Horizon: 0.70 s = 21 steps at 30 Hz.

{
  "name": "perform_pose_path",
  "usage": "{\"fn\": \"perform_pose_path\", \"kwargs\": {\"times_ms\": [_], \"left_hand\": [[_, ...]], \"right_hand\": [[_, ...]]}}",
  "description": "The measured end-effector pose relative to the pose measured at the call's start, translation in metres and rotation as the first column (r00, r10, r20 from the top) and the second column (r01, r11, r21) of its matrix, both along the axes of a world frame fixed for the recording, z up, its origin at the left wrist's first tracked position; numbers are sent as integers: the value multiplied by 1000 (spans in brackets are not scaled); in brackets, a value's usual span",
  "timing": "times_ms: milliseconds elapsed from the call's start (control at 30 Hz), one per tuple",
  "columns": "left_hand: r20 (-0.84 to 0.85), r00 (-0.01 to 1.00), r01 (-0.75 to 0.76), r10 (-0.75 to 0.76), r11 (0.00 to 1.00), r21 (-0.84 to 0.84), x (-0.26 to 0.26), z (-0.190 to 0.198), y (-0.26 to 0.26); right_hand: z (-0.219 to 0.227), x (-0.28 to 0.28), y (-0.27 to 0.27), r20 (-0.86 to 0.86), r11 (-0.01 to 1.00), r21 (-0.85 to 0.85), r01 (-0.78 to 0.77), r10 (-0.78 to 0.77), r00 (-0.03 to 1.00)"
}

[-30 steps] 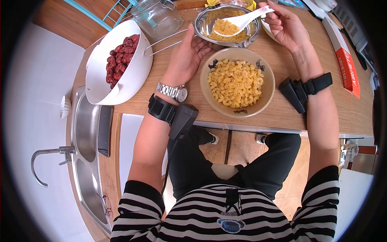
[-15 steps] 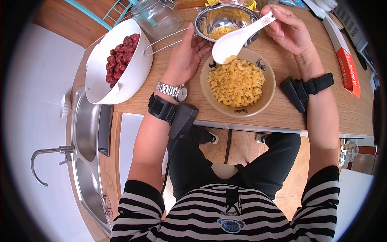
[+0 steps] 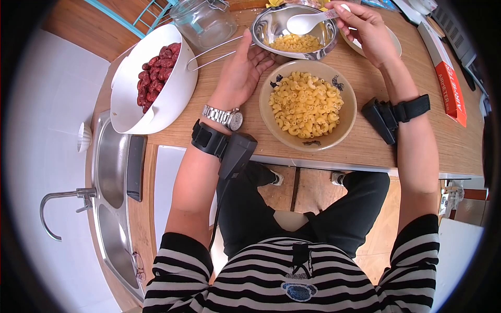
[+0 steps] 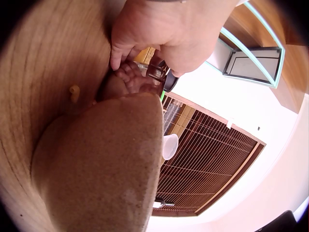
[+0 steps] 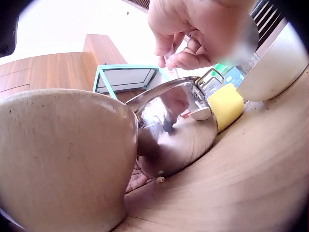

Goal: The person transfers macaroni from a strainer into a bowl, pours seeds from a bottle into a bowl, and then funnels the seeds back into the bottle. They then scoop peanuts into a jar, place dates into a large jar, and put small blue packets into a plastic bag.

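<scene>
In the head view my right hand (image 3: 368, 34) pinches the handle of a white spoon (image 3: 305, 24) above a steel bowl (image 3: 261, 26), and no pasta shows in it. The steel bowl tilts towards me, with macaroni (image 3: 296, 43) low inside. My left hand (image 3: 242, 78) lies against its left side, thumb up by the rim, fingers loosely extended at its underside. Nearer me stands a beige bowl (image 3: 267, 122) heaped with macaroni (image 3: 305, 104). The right wrist view shows the right hand (image 5: 193, 34) above the steel bowl (image 5: 178, 140); the left wrist view shows the left hand (image 4: 169, 34).
A white pot (image 3: 125, 94) of red dates (image 3: 156, 73) with a wire handle stands left, near a glass jar (image 3: 203, 26) and a sink (image 3: 112, 156). A white plate (image 3: 395, 48) is beneath the right hand; a red and white box (image 3: 451, 96) lies far right. One macaroni piece (image 4: 74, 93) lies on the table.
The spoon, full of macaroni a second ago, went down to the beige bowl and tipped there. It has since moved back up over the steel bowl. The left hand has stayed in place.
</scene>
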State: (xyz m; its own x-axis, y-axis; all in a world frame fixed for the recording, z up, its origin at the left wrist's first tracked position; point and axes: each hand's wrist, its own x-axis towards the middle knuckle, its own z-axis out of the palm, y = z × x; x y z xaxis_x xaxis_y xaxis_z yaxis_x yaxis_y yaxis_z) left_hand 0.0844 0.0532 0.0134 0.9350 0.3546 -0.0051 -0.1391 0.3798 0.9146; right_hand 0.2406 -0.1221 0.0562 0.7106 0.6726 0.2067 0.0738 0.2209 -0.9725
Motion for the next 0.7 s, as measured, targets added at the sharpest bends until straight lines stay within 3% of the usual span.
{"fn": "perform_pose_path", "kwargs": {"times_ms": [33,133,367,433,700], "left_hand": [[0,1000,0,0,1000,2,0,0,0],[-1,1000,-5,5,1000,5,0,1,-1],[-4,999,-41,40,998,-56,0,1,-2],[-6,999,-41,40,998,-52,0,2,-2],[-5,999,-43,42,998,-48,0,1,-2]], "right_hand": [[-1,0,1,91,996,-57,65,-60,994],[-5,5,1,150,997,-79,18,-6,989],[-8,8,0,35,998,-36,-55,56,998],[-8,6,-2,211,996,-78,-34,50,976],[-11,11,-5,92,987,-69,-148,154,984]]}}
